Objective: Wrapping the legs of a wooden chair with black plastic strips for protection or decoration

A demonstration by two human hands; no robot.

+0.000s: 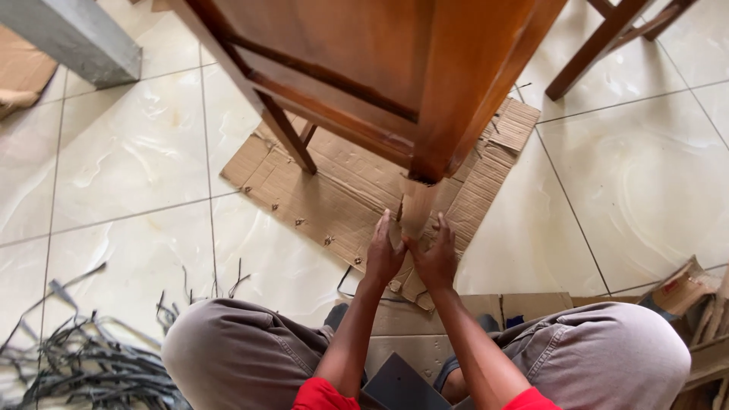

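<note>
Both hands, the left hand [383,254] and right hand [436,258], are closing their fingers around the cardboard wrap [416,209] on the near chair leg [448,99] above the floor cardboard sheet [342,190]; pressing evenly would probably be keeping it snug.

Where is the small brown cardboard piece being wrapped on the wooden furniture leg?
In the head view, centre frame, the brown cardboard piece wraps the wooden leg's foot, just above both hands, left hand and right hand.
</note>
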